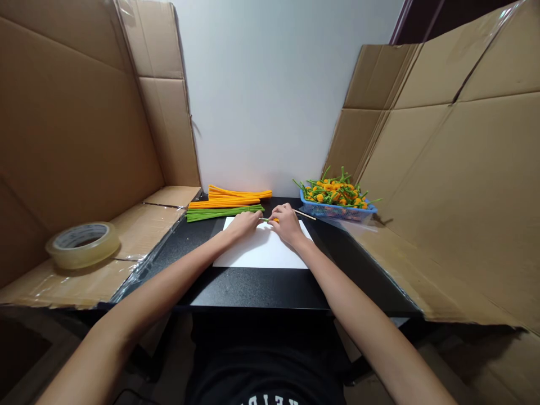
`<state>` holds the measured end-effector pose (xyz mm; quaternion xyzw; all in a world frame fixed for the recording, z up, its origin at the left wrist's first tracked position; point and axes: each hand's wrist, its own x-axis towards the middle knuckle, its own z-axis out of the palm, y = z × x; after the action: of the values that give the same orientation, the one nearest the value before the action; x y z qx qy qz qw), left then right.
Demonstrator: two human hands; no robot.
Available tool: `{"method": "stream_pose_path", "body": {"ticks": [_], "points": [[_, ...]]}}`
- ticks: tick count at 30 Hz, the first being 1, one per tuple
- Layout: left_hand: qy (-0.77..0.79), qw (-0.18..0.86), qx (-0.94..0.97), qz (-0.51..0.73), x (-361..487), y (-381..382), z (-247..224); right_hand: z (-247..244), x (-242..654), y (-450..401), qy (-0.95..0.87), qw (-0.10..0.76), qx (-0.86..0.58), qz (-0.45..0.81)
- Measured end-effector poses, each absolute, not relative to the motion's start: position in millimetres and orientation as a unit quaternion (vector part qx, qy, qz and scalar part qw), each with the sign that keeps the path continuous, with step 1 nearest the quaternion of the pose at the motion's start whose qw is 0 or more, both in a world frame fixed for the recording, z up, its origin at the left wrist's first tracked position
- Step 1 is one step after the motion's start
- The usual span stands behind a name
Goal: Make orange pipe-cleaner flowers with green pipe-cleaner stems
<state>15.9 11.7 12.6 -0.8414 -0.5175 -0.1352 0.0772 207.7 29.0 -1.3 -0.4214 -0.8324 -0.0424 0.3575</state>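
Observation:
Over a white sheet of paper, my two hands are close together with fingers pinched. My left hand grips one end of a thin green pipe cleaner that spans the small gap. My right hand pinches a small orange pipe cleaner piece at the other end. My fingers hide how the green and orange parts join. Just right of my right hand, a thin pale stick shows, its near end hidden by the hand.
Bundles of orange pipe cleaners and green pipe cleaners lie behind my left hand. A blue basket holds several orange-and-green pieces at back right. A tape roll rests on cardboard at left. Cardboard walls flank the black table.

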Motion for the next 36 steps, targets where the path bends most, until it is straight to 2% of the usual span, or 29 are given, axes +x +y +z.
{"method": "stream_pose_path", "body": {"ticks": [9,17,24,27,30,32,34,36], "points": [[-0.479,0.115,-0.867,-0.068,14.3,4.4,22.9,0.3,214.3,29.9,-0.841,0.305,-0.439,-0.083],[-0.475,0.109,-0.870,-0.077,18.5,-1.1,26.7,-0.6,217.1,32.1,-0.834,0.310,-0.445,-0.106],[-0.479,0.077,-0.868,-0.103,24.8,-4.9,21.1,-5.7,219.3,34.5,-0.826,0.323,-0.456,-0.075],[-0.466,-0.025,-0.850,-0.246,19.3,3.7,23.5,-12.6,224.1,43.7,-0.796,0.380,-0.472,0.007],[-0.416,-0.258,-0.737,-0.467,5.9,19.2,28.5,-18.0,225.2,53.5,-0.680,0.491,-0.516,0.173],[-0.386,-0.360,-0.645,-0.553,-3.7,28.3,28.9,-18.8,222.3,56.1,-0.579,0.548,-0.520,0.307],[-0.382,-0.374,-0.636,-0.556,-9.2,32.8,24.3,-17.8,216.3,54.2,-0.530,0.561,-0.500,0.393],[-0.399,-0.371,-0.669,-0.505,-7.5,32.6,15.3,-16.2,207.8,48.8,-0.547,0.551,-0.469,0.421]]}}
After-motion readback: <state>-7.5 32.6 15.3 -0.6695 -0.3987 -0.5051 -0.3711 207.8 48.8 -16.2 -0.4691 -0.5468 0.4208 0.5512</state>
